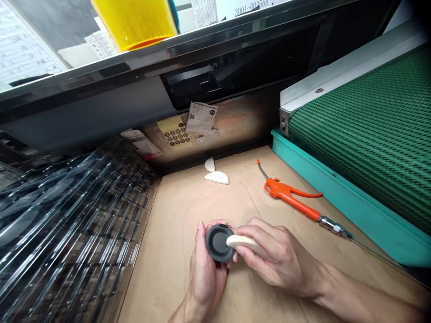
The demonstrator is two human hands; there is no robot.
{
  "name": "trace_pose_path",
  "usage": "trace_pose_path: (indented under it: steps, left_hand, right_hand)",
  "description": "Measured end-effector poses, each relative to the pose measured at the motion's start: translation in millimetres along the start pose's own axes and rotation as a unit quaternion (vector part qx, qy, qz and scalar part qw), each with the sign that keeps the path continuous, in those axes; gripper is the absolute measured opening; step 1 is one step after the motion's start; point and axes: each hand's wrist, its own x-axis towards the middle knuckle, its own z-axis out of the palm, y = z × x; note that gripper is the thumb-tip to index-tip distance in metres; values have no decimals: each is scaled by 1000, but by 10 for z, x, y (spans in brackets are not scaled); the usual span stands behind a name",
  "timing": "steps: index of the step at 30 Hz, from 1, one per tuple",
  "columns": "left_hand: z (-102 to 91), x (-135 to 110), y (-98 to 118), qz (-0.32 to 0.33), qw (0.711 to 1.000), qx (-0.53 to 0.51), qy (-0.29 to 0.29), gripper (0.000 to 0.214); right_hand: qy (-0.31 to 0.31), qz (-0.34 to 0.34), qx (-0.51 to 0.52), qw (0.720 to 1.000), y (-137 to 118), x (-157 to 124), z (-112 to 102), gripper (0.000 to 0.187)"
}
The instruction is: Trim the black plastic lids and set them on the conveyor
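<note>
Legible writing: a label (pixel 251 6) at the top edge reads "3001-002568" (characters partly cropped). The paper tag (pixel 201 117) carries a QR code; its print is too small to read.

Surroundings: an orange air gun (pixel 292 199) lies right of centre on the cardboard surface (pixel 168 215), and clear trays (pixel 67 224) are stacked at left.

Lower centre: the left hand (pixel 205 273) has its fingers closed around the black round part (pixel 218 243). The right hand (pixel 272 255) pinches a white wedge (pixel 240 242), whose tip touches the part's face.
</note>
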Motion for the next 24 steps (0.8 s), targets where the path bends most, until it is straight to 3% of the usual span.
trace_pose_path:
  steps: [3,5,11,15,18,22,24]
  left_hand:
    - [-30,9,-32,52,996,0,67,54]
    - [-37,7,-39,66,995,7,75,56]
    - [2,-20,-13,10,999,11,-31,56]
    - [15,-28,-8,-13,999,-2,-40,58]
    - [7,-26,-20,-6,1000,1,-12,57]
    - [-25,-22,-46,53,997,24,53,59]
    - [-31,-24,-51,57,997,28,47,59]
  right_hand:
    - [-24,-9,17,1000,-42,-22,53,20]
    - [-32,-14,7,999,-27,-19,55,19]
    - [30,-12,-86,996,130,38,-18,20]
    - [39,-13,-78,996,130,30,-24,21]
    - [0,-2,-21,1000,51,18,-18,21]
    - [-49,-21,14,998,-23,21,-15,19]
    - [-46,-19,2,999,-7,29,-22,19]
